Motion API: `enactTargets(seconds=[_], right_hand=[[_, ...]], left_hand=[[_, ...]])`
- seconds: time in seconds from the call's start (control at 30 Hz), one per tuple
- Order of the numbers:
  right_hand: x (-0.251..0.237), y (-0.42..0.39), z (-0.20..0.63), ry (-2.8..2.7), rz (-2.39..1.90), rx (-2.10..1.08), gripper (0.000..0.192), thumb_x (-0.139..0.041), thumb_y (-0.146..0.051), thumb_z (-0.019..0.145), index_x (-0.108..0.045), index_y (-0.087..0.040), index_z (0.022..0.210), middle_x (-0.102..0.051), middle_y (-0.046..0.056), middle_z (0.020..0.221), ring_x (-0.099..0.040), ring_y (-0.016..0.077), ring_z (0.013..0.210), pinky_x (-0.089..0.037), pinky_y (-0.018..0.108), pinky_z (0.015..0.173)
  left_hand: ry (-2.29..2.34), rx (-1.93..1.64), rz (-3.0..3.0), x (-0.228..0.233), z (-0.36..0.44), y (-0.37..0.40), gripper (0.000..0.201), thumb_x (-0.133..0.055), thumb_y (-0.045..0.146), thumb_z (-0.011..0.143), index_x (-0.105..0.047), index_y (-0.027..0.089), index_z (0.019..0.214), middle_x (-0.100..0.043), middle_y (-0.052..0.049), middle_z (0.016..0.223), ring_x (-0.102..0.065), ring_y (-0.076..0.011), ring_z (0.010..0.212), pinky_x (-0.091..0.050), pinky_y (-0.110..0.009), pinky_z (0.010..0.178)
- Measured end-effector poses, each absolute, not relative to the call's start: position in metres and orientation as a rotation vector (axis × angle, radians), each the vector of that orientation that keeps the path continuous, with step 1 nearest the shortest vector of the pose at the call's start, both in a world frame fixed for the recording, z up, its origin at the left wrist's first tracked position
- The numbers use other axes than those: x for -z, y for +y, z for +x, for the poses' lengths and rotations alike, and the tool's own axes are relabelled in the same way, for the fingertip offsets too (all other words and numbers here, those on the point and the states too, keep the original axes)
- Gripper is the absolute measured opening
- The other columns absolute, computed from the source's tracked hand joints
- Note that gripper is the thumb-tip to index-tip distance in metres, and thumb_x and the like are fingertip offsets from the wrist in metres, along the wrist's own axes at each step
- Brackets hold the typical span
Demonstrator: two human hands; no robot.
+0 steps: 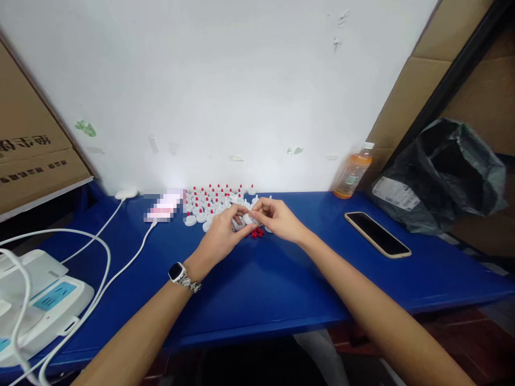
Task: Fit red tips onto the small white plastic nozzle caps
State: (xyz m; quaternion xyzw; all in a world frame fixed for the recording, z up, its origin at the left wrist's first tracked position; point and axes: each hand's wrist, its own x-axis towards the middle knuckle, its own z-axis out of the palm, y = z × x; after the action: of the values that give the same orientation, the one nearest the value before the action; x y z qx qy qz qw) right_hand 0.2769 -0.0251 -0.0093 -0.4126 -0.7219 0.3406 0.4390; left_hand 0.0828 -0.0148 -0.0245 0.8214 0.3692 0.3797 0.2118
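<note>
My left hand (223,236) and my right hand (277,217) meet over the middle of the blue table (261,289). Together their fingertips pinch a small white cap (248,219). Under the hands lies a little heap of loose red plugs (256,232) and a few plain white caps. Behind them, toward the wall, stand several white caps with red tips (213,199) in rows. A watch sits on my left wrist (177,272).
A phone (377,234) lies face up at the right. An orange drink bottle (354,174) stands by the wall, a black plastic bag (442,171) beside it. White cables (100,252) and a white power strip (44,300) fill the left. Cardboard boxes (28,145) flank both sides.
</note>
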Motion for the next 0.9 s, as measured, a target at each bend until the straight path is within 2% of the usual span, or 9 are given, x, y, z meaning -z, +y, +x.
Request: enactTargets(seconds=[0.13,0.2,0.3,0.43,0.53,0.63,0.73,0.8,0.9], right_hand=[[0.001,-0.022,0.294,-1.703,-1.087,-0.85,0.019,-0.066,-0.033,0.077,-0.057,-0.017,0.074,-0.057,-0.003,0.061,-0.048,0.0091,0.053,-0.036,0.022,0.052],[-0.003,-0.023,0.306,-1.799,-1.194,-0.943,0.014,-0.066,-0.027,0.073,-0.058,-0.016,0.068,-0.057,-0.003,0.056,-0.047,0.0087,0.051,-0.034,0.022,0.05],[-0.004,-0.026,0.316,-2.042,-1.417,-1.009,0.003,-0.064,-0.018,0.067,-0.064,-0.016,0.067,-0.063,-0.001,0.059,-0.053,0.0109,0.054,-0.037,0.023,0.053],[0.004,-0.026,0.313,-2.119,-1.63,-0.602,0.01,-0.063,-0.012,0.067,-0.066,-0.017,0.075,-0.07,0.001,0.07,-0.06,0.013,0.061,-0.038,0.022,0.056],[0.009,-0.024,0.311,-2.068,-1.676,-0.383,0.018,-0.065,-0.016,0.071,-0.067,-0.019,0.089,-0.072,0.001,0.078,-0.062,0.0138,0.066,-0.039,0.023,0.06],[0.007,-0.016,0.311,-1.964,-1.704,-0.265,0.026,-0.066,-0.024,0.075,-0.065,-0.022,0.101,-0.073,0.001,0.081,-0.062,0.0154,0.068,-0.041,0.024,0.062],[0.003,0.009,0.309,-1.874,-1.708,-0.17,0.018,-0.057,-0.027,0.084,-0.066,-0.021,0.098,-0.073,0.003,0.083,-0.063,0.0166,0.071,-0.042,0.025,0.063],[0.002,0.034,0.305,-1.865,-1.73,-0.156,0.019,-0.055,-0.025,0.085,-0.067,-0.02,0.099,-0.073,0.006,0.089,-0.065,0.0179,0.077,-0.044,0.026,0.067],[0.004,0.075,0.295,-1.874,-1.834,-0.123,0.03,-0.056,-0.026,0.084,-0.067,-0.018,0.111,-0.073,0.011,0.105,-0.067,0.0225,0.094,-0.047,0.03,0.079]], left_hand=[[1.016,-1.054,2.261,0.021,0.086,-0.02,0.041,-0.068,0.051,0.084,-0.06,0.023,0.111,-0.069,-0.004,0.105,-0.063,-0.018,0.088,-0.049,-0.029,0.071],[1.044,-1.034,2.295,0.02,0.086,-0.02,0.036,-0.066,0.051,0.086,-0.062,0.022,0.106,-0.069,-0.004,0.103,-0.063,-0.0179,0.087,-0.049,-0.03,0.072],[1.054,-1.002,2.357,0.02,0.085,-0.019,0.028,-0.063,0.048,0.089,-0.064,0.022,0.1,-0.066,-0.003,0.098,-0.061,-0.0171,0.085,-0.048,-0.031,0.074],[1.031,-0.971,2.396,0.022,0.085,-0.017,0.026,-0.06,0.046,0.091,-0.064,0.022,0.099,-0.064,-0.003,0.098,-0.059,-0.0168,0.085,-0.047,-0.031,0.075],[1.024,-0.94,2.409,0.025,0.085,-0.016,0.026,-0.059,0.047,0.092,-0.064,0.022,0.096,-0.063,-0.003,0.098,-0.059,-0.0166,0.084,-0.047,-0.031,0.075],[1.018,-0.934,2.413,0.027,0.086,-0.015,0.026,-0.058,0.047,0.092,-0.064,0.021,0.094,-0.062,-0.003,0.098,-0.059,-0.0162,0.083,-0.047,-0.031,0.075],[1.017,-0.932,2.404,0.028,0.085,-0.014,0.024,-0.058,0.045,0.093,-0.064,0.022,0.093,-0.061,-0.003,0.099,-0.059,-0.0153,0.081,-0.047,-0.031,0.075],[1.015,-0.928,2.392,0.029,0.084,-0.013,0.021,-0.058,0.042,0.093,-0.064,0.022,0.092,-0.061,-0.002,0.099,-0.058,-0.0146,0.08,-0.047,-0.031,0.075],[0.991,-0.936,2.376,0.03,0.082,-0.012,0.019,-0.056,0.039,0.095,-0.064,0.022,0.091,-0.061,-0.002,0.1,-0.058,-0.0144,0.081,-0.048,-0.03,0.076]])
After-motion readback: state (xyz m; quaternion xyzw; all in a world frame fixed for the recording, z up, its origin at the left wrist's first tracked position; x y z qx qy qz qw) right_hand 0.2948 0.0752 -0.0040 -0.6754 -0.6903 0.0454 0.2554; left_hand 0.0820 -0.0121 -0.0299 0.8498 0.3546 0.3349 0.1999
